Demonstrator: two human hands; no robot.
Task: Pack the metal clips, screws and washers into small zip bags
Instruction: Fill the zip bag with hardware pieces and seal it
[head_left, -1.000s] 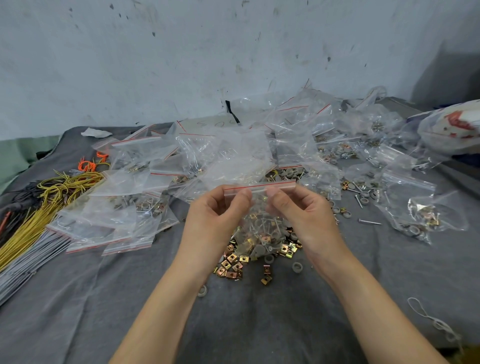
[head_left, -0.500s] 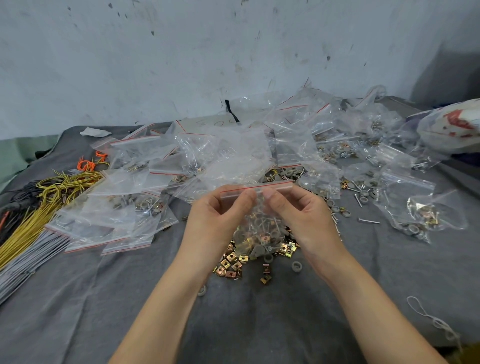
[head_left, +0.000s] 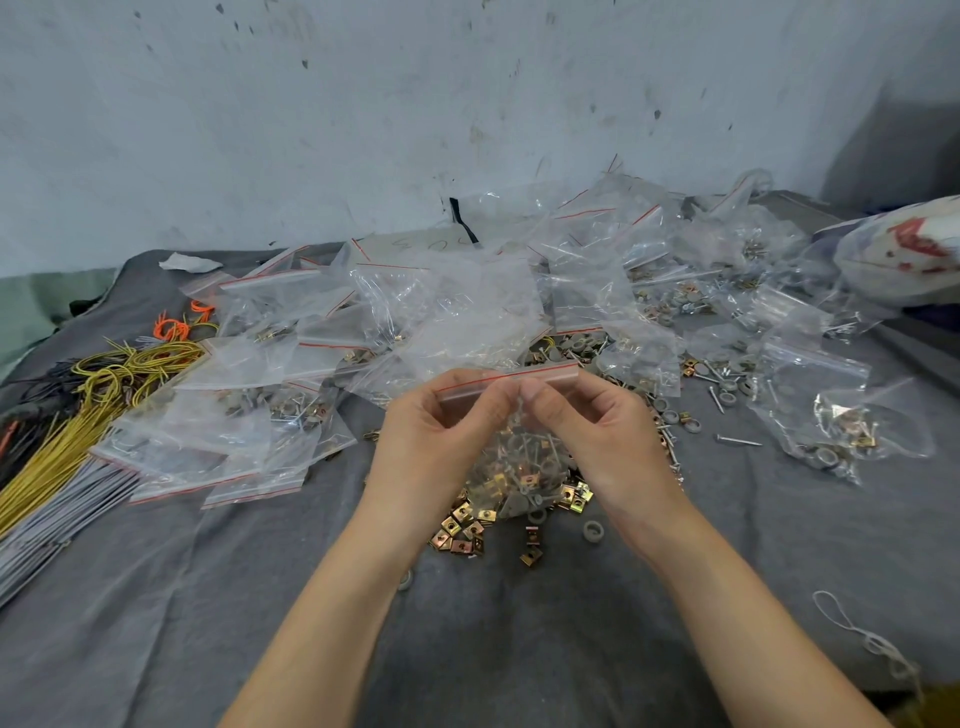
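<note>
**Both hands pinching a zip bag's seal**

The left hand (head_left: 441, 431) and right hand (head_left: 597, 431) are pinching the red-lined top of a filled zip bag (head_left: 519, 457), holding it above loose metal clips (head_left: 462, 530) on the grey cloth (head_left: 519, 623).

Light is soft, even and cool; its direction cannot be told. No hard shadows are thrown on the grey-covered bench (head_left: 519, 649). A dark shaded patch is seen on the wall (head_left: 363, 130) at upper right. Small specular glints are scattered over the piled zip bags (head_left: 467, 306), and nothing is blown out. The centre is rendered sharp: the held zip bag (head_left: 519, 457) and loose metal clips (head_left: 460, 527) are resolved cleanly. The wires (head_left: 57, 467) at the left edge are smeared. Barrel distortion is noted: the wall-to-bench line is bowed and the corners are stretched.
</note>
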